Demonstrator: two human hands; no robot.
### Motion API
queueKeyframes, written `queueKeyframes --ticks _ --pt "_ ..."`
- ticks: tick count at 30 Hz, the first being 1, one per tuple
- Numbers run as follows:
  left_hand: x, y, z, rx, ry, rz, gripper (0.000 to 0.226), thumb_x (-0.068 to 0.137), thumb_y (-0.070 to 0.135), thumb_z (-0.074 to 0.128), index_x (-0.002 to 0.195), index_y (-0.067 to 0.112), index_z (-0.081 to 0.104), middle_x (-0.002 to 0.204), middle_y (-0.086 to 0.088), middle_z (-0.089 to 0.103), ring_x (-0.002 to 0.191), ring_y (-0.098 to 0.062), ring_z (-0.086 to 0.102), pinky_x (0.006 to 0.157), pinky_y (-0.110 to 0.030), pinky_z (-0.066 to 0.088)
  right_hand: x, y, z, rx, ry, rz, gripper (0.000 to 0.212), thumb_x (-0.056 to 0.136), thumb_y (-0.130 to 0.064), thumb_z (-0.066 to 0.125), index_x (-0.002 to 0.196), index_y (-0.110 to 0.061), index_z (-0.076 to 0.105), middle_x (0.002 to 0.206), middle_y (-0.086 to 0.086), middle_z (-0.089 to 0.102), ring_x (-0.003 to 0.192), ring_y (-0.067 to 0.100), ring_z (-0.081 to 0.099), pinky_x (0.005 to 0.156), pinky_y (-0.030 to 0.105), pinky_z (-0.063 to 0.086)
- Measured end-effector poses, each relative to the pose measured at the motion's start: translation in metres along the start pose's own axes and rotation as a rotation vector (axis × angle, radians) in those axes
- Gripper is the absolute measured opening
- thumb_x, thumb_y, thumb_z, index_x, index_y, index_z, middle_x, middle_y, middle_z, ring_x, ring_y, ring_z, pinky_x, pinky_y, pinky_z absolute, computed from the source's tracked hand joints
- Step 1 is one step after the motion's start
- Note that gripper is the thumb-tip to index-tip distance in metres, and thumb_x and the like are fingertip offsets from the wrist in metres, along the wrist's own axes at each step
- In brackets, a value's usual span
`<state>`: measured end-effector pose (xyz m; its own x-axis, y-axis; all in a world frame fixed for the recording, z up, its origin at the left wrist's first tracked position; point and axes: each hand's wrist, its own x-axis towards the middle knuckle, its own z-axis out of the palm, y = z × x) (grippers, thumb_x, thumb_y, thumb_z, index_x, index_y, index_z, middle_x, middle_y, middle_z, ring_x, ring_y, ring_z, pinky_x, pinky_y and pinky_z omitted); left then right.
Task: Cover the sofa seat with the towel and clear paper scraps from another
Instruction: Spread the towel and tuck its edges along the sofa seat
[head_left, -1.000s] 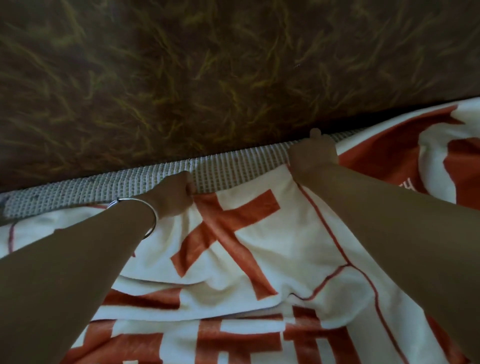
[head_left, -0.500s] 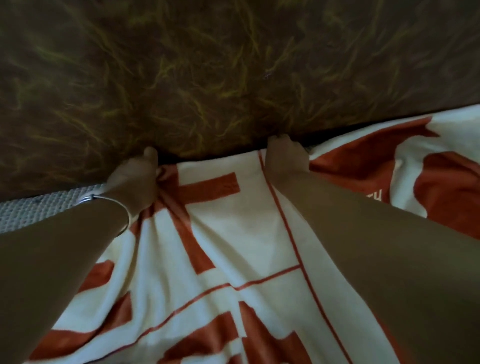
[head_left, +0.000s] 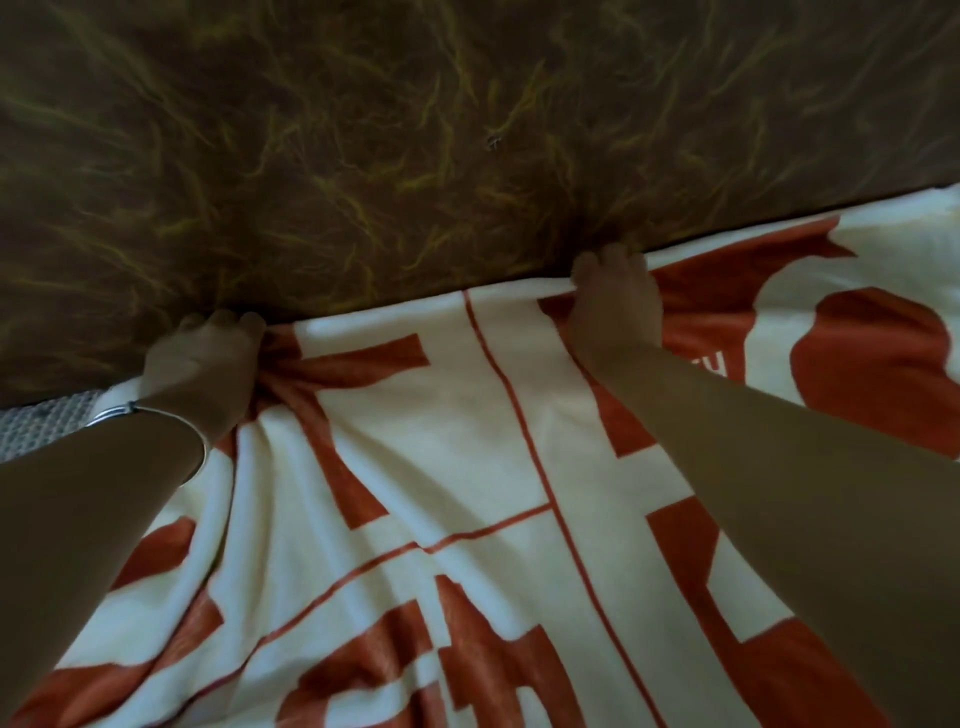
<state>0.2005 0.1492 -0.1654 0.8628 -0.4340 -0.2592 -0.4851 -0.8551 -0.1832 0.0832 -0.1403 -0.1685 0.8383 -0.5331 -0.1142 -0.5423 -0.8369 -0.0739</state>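
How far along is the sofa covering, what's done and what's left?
Done: the cream-and-orange patterned towel lies spread over most of the seat. In hand: the left hand and right hand grip its far edge at the crease under the brown streaked backrest. Left: a strip of grey woven seat cover shows uncovered at far left; no paper scraps or other seat are in view.

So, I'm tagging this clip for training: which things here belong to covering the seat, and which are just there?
In the job: towel, gripped at its far edge by the left hand and right hand; grey seat, a bare strip at far left.
Just there: brown sofa back; bangle on the left wrist.
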Motion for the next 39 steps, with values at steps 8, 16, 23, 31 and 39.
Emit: queueKeyframes --ticks 8,16,23,31,39 --pt "-0.011 -0.006 0.010 0.163 0.062 0.196 0.028 0.069 0.003 0.074 0.093 -0.009 0.065 0.085 -0.030 0.060 0.078 -0.047 0.059 0.067 -0.053 0.051 0.006 0.003 0.011 -0.111 -0.411 0.044 0.058 0.099 -0.028 0.030 0.151 -0.008 0.015 0.157 0.015 0.018 0.143 0.034 0.018 0.115 0.045 0.018" --pt "-0.020 -0.015 0.008 0.201 -0.042 0.141 0.041 0.096 0.030 0.036 0.135 0.018 0.042 0.123 -0.011 0.049 0.111 -0.035 0.050 0.093 -0.042 0.042 -0.018 -0.054 0.002 -0.156 -0.348 -0.059 0.048 0.097 -0.024 0.035 0.139 -0.003 0.038 0.144 0.018 0.038 0.133 0.035 0.033 0.109 0.044 0.028" --pt "-0.025 -0.034 0.005 0.092 -0.123 0.181 0.047 0.097 0.032 0.034 0.144 0.031 0.027 0.128 -0.015 0.043 0.120 -0.038 0.045 0.103 -0.042 0.036 -0.067 -0.154 -0.001 -0.006 -0.292 -0.292 0.039 0.096 -0.021 0.036 0.130 -0.008 0.048 0.137 0.013 0.044 0.131 0.033 0.034 0.106 0.042 0.030" --pt "-0.046 -0.070 0.009 -0.160 -0.162 0.324 0.059 0.091 0.020 0.047 0.144 0.033 0.027 0.130 -0.016 0.041 0.117 -0.039 0.044 0.098 -0.044 0.041 -0.111 -0.253 0.007 0.032 -0.283 -0.230 0.045 0.098 -0.027 0.037 0.140 -0.011 0.038 0.146 0.009 0.038 0.134 0.029 0.032 0.107 0.040 0.030" --pt "-0.032 -0.109 0.025 -0.197 -0.110 0.312 0.052 0.096 0.024 0.041 0.144 0.036 0.026 0.139 -0.015 0.032 0.127 -0.039 0.037 0.109 -0.046 0.031 -0.135 -0.290 0.021 -0.018 -0.276 -0.094 0.048 0.097 -0.025 0.035 0.142 -0.009 0.034 0.149 0.012 0.033 0.137 0.030 0.028 0.110 0.043 0.026"
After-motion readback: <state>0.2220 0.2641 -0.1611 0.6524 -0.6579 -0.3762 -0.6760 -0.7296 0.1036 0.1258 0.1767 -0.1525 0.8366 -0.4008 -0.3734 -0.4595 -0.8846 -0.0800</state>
